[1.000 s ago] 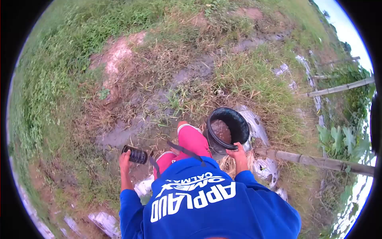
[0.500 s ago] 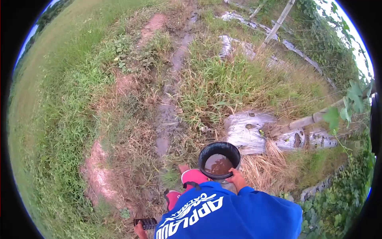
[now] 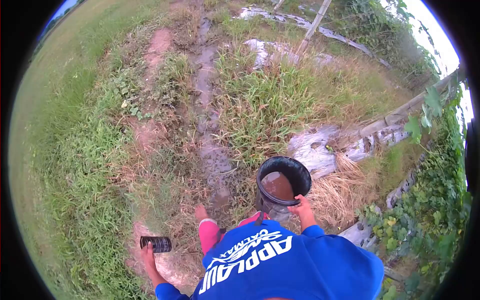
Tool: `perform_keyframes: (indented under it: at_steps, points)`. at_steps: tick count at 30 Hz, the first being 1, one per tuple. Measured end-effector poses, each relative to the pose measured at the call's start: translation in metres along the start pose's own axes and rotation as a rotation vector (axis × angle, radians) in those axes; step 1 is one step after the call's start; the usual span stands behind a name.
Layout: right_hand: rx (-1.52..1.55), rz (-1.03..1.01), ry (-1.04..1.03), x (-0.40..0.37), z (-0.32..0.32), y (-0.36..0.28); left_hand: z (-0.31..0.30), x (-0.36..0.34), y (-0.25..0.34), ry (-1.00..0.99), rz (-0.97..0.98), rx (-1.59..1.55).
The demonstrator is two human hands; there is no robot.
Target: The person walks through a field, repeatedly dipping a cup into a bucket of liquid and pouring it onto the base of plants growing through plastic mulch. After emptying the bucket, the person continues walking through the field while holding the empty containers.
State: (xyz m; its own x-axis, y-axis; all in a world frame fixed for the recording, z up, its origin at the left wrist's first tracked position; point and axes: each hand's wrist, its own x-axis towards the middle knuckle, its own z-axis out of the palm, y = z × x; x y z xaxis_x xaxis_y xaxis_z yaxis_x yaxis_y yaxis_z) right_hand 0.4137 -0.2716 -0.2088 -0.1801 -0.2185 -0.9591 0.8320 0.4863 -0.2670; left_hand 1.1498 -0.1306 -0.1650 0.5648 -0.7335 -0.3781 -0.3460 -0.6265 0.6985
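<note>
My right hand (image 3: 303, 206) is closed on the near right rim of a black bucket (image 3: 263, 199), which holds brown, muddy water (image 3: 278, 185). The bucket tilts slightly, just in front of my blue shirt. Out to the left, my left hand (image 3: 147, 250) grips one end of a small black ribbed container (image 3: 159, 244), held sideways low over the bare ground. A bare foot (image 3: 201, 212) below a pink trouser leg stands at the edge of the muddy channel.
A narrow wet channel (image 3: 206, 100) runs forward between grass and weeds. Torn plastic sheeting (image 3: 312, 150) and dry straw (image 3: 340, 192) lie to the right. A bamboo pole (image 3: 395, 117) slants there beside leafy vines (image 3: 430, 220).
My left hand has moved out to the left with the black container. The bucket now shows more of its side, and the view has shifted, with the foot further forward.
</note>
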Motion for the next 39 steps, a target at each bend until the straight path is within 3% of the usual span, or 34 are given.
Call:
perform_keyframes:
  at_steps: [5, 8, 11, 17, 21, 23, 24, 26, 27, 29, 31, 32, 33, 35, 36, 37, 39]
  points:
    - [0.189, -0.089, 0.004, -0.05, 0.074, 0.03, -0.059, 0.146, 0.007, -0.049, 0.147, 0.064]
    - [0.171, 0.022, -0.031, -0.035, 0.073, 0.043, -0.079, 0.21, 0.033, -0.092, 0.181, 0.067]
    - [0.15, 0.069, 0.0, -0.033, 0.073, 0.064, -0.083, 0.249, 0.094, -0.146, 0.124, -0.032]
    - [0.071, 0.09, -0.06, 0.009, 0.092, 0.095, -0.06, 0.33, 0.193, -0.211, 0.251, 0.01]
    - [0.113, 0.216, -0.116, -0.012, 0.141, 0.101, -0.036, 0.389, 0.242, -0.251, 0.232, 0.082]
    - [-0.378, -0.315, -0.137, -0.026, 0.168, 0.11, -0.017, 0.44, 0.254, -0.234, 0.241, 0.149]
    - [-0.374, -0.307, -0.136, -0.037, 0.191, 0.104, -0.004, 0.461, 0.264, -0.225, 0.219, 0.17]
    - [-0.795, -0.571, 0.067, -0.056, 0.236, 0.081, 0.023, 0.496, 0.276, -0.19, 0.163, 0.23]
    - [-0.812, -0.715, 0.051, -0.007, 0.212, 0.085, 0.045, 0.516, 0.29, -0.181, 0.165, 0.231]
    - [-0.694, -0.706, -0.106, 0.003, 0.231, 0.057, 0.08, 0.535, 0.307, -0.124, 0.119, 0.408]
    - [-0.866, -0.973, 0.004, 0.036, 0.242, 0.047, 0.119, 0.559, 0.346, -0.149, 0.143, 0.342]
    - [-0.425, -0.622, -0.074, 0.013, 0.278, 0.025, 0.142, 0.565, 0.37, -0.198, 0.201, 0.389]
    - [-0.149, -0.448, -0.068, 0.018, 0.287, 0.01, 0.163, 0.567, 0.389, -0.249, 0.25, 0.43]
    - [-0.648, -0.958, -0.048, 0.048, 0.296, -0.001, 0.2, 0.584, 0.433, -0.36, 0.234, 0.376]
    - [-0.26, -0.663, 0.012, 0.077, 0.288, -0.01, 0.217, 0.589, 0.463, -0.355, 0.283, 0.418]
    - [-0.265, -0.664, 0.009, 0.074, 0.301, -0.026, 0.23, 0.592, 0.495, -0.351, 0.333, 0.463]
    - [-0.059, -0.469, -0.093, 0.063, 0.359, -0.067, 0.251, 0.608, 0.547, -0.388, 0.368, 0.482]
